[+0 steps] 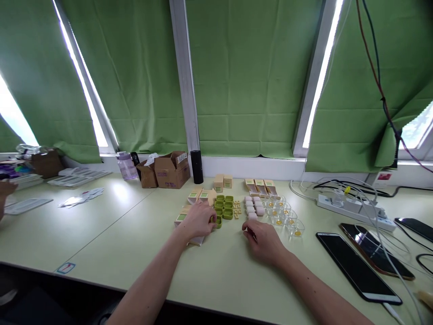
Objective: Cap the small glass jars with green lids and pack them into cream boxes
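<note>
My left hand [199, 220] has its fingers curled at the edge of the nearest small green container [218, 221], pinching it. Under and around that hand lie open beige cardboard boxes [181, 217], partly hidden by it. My right hand [263, 240] rests low over the table with its fingers drawn together, and nothing shows in them. Just beyond its fingertips stand pale pink and white rounded blocks [259, 211] in two columns. Small yellowish pieces [237, 211] lie between the blocks and the several green containers [228, 213]. Clear cups with yellow centres [297, 228] stand to the right.
Beige boxes [218, 182] stand at the back, with open ones [260, 186] nearby. Phones [358, 266], a power strip [355, 211] and loose cables are on the right. Brown cartons [172, 170], a black cylinder [196, 167] and a purple bottle [126, 166] line the wall. Another person's hand [6, 188] shows far left.
</note>
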{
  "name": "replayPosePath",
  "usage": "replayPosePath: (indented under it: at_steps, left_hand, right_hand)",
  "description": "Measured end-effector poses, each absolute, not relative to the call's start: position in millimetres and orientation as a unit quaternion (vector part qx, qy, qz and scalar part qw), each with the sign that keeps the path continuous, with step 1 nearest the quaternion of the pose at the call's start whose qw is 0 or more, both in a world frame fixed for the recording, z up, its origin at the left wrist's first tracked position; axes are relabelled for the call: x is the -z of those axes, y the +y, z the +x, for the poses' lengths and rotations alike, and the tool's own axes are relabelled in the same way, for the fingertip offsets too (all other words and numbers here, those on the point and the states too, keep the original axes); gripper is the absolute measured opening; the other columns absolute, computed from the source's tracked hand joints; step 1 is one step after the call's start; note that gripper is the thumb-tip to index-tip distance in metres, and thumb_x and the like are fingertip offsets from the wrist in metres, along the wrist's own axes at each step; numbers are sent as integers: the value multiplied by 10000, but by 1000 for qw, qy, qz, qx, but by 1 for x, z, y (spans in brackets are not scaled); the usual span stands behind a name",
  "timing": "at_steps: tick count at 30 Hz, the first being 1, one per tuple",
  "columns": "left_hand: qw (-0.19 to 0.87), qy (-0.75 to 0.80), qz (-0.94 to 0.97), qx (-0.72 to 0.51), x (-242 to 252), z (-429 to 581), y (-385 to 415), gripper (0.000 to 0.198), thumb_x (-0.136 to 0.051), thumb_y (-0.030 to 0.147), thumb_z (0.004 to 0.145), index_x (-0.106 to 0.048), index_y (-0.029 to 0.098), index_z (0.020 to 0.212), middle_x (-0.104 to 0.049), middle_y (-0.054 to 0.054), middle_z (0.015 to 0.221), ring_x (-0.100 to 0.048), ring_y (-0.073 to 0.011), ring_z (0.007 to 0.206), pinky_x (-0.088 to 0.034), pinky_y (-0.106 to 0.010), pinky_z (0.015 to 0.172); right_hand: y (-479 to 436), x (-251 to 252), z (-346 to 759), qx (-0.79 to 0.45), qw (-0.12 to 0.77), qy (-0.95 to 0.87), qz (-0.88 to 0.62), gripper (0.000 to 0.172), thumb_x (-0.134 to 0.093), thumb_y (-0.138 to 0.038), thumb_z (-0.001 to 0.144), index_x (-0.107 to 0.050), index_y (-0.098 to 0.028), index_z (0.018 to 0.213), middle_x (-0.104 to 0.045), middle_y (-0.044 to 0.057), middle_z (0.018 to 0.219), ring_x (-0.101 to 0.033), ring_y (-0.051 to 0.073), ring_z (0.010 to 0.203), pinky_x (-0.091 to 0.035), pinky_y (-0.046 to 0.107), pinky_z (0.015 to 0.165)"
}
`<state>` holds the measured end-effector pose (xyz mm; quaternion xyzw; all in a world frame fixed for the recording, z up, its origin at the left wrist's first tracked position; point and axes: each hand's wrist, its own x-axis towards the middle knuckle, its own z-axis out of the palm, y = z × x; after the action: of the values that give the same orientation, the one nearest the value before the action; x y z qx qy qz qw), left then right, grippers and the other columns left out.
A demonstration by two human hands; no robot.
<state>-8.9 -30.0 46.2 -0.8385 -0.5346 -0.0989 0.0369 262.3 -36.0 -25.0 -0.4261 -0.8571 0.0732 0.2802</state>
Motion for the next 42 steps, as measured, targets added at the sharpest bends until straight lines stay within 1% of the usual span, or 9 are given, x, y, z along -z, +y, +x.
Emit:
replayPosePath:
  at_steps: [3,6,16,23,27,32,35,38,42]
  left_hand:
    - [39,-535,-841,70,-46,-7,-30,16,-757,201,756,-756,213,746,-724,-53,825,-652,-256,915,-415,-403,878]
    - [46,-530,-844,64,-42,-5,-28,98,-705,132,730,-751,216,712,-724,-59,809,-653,-253,893,-414,-400,857]
    - [72,-442,-880,160,-45,15,-40,172,-627,67,736,-676,222,681,-686,-44,696,-612,-247,790,-390,-388,771]
    - [159,-343,-910,171,-49,53,-46,167,-592,110,868,-658,203,746,-663,-76,718,-576,-247,813,-351,-402,753]
    - [181,-301,-912,211,-57,66,-45,179,-556,111,910,-641,197,778,-657,-76,736,-561,-244,811,-367,-412,760]
    - [131,-297,-874,362,-55,63,-39,92,-583,184,935,-655,212,986,-689,-90,872,-574,-276,918,-451,-440,831]
    - [85,-302,-841,441,-40,57,-34,252,-627,198,912,-614,215,1163,-698,-113,1028,-580,-298,1015,-494,-477,906]
    - [54,-301,-840,449,-25,53,-31,481,-662,181,885,-529,226,1346,-680,-134,1205,-566,-319,1143,-497,-523,1000]
    - [28,-294,-847,442,-16,53,-30,580,-668,149,888,-485,254,1429,-661,-139,1310,-555,-324,1205,-504,-542,1030]
  right_hand:
    - [-35,26,263,-71,289,-856,-423,133,-552,-156,933,-649,-222,995,-761,45,947,-667,191,769,-370,292,673]
    - [-34,26,263,-67,301,-855,-416,133,-553,-153,923,-648,-216,992,-758,47,936,-666,186,765,-386,290,674]
    - [-32,27,263,-38,357,-850,-386,144,-544,-161,930,-616,-228,1035,-729,51,955,-676,191,767,-459,297,659]
    - [-34,21,263,-71,456,-808,-368,455,-614,-237,926,-506,-251,1368,-690,115,1208,-689,242,937,-593,366,745]
    - [-32,19,265,-75,512,-784,-344,456,-610,-223,929,-519,-251,1375,-708,109,1182,-671,217,821,-615,411,784]
    - [-29,14,267,-108,587,-733,-326,405,-630,-233,936,-563,-257,1336,-704,115,1257,-710,227,886,-645,427,814]
    - [-30,11,267,-122,598,-728,-314,407,-634,-227,939,-575,-268,1339,-707,107,1265,-721,243,980,-652,435,859]
    - [-32,10,267,-130,594,-736,-297,430,-633,-214,935,-569,-277,1356,-704,103,1283,-711,259,1081,-652,440,898]
    - [-35,11,267,-137,581,-746,-294,455,-635,-207,931,-558,-279,1374,-703,104,1296,-725,256,1051,-643,460,942]
